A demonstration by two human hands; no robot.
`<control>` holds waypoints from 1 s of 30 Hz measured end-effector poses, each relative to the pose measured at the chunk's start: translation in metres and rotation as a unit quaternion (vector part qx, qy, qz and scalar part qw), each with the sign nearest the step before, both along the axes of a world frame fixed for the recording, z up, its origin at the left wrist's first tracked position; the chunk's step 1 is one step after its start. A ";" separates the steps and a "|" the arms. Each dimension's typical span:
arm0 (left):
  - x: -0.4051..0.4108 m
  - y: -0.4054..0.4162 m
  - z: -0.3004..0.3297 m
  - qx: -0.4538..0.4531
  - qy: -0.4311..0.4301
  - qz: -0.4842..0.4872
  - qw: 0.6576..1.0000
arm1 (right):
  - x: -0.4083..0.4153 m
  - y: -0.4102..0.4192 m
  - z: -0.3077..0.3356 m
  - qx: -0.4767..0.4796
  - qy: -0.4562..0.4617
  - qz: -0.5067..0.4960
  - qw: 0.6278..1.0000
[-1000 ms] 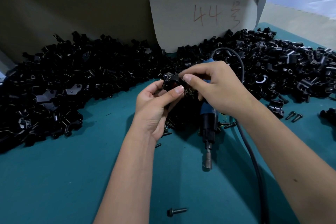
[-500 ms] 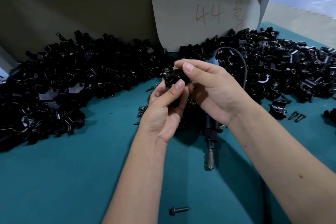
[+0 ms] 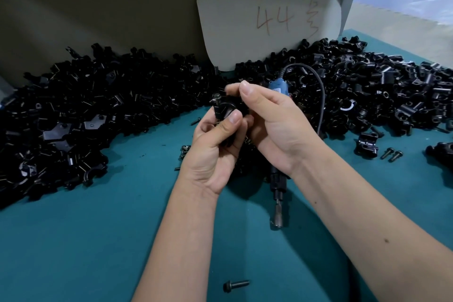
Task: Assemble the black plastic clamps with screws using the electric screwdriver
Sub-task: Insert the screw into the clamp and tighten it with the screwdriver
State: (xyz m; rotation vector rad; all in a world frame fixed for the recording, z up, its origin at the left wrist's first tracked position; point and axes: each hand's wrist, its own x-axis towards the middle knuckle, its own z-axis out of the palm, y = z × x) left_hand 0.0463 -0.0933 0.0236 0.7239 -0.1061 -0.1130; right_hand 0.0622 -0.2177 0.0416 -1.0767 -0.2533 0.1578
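A black plastic clamp (image 3: 224, 106) is held up above the teal table, with a screw head showing at its upper left. My left hand (image 3: 213, 149) grips it from below, thumb pressed on its front. My right hand (image 3: 272, 125) pinches its top with fingertips. The electric screwdriver (image 3: 278, 186), blue and black with its bit pointing toward me, lies on the table under my right hand. Its grey cable (image 3: 318, 95) arcs back over the pile.
Heaps of black clamp parts lie at the left (image 3: 85, 117) and the right (image 3: 367, 86) along the back wall. A card marked "44" (image 3: 269, 17) leans there. Loose screws lie near me (image 3: 235, 285) and at the right (image 3: 388, 154), beside an assembled clamp (image 3: 366, 146).
Both hands have turned the clamp and drawn it slightly toward me. My right fingers have shifted onto its top. The screwdriver has stayed on the table.
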 end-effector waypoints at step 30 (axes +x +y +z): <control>0.004 -0.002 0.000 0.072 0.028 0.055 0.996 | -0.004 0.004 0.002 -0.117 -0.064 -0.061 0.989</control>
